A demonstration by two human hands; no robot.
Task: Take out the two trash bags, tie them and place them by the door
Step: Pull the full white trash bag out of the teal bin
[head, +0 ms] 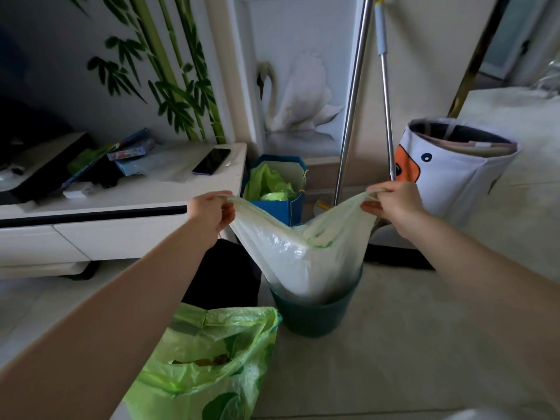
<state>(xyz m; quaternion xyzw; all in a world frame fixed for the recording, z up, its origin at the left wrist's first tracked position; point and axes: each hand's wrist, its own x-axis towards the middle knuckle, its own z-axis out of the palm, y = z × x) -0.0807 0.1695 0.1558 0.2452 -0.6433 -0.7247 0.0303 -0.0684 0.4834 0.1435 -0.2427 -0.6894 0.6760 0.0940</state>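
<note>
Both hands, left (212, 212) and right (394, 204), pinch the pale green plastic bag's (303, 253) handles; I'd lift evenly, clearing the dark teal bin (312, 316).

Bamboo wall (169, 71), swan panel (300, 95), white TV cabinet (121, 213) left, pale tile floor (424, 344), two poles (351, 116) leaning, dim light.

White cabinet (127, 204) bearing a dark phone (211, 161); blue paper bag (291, 209) beside it; two metal poles (351, 110) leaning against wall; duck-faced fabric hamper (454, 174).
</note>
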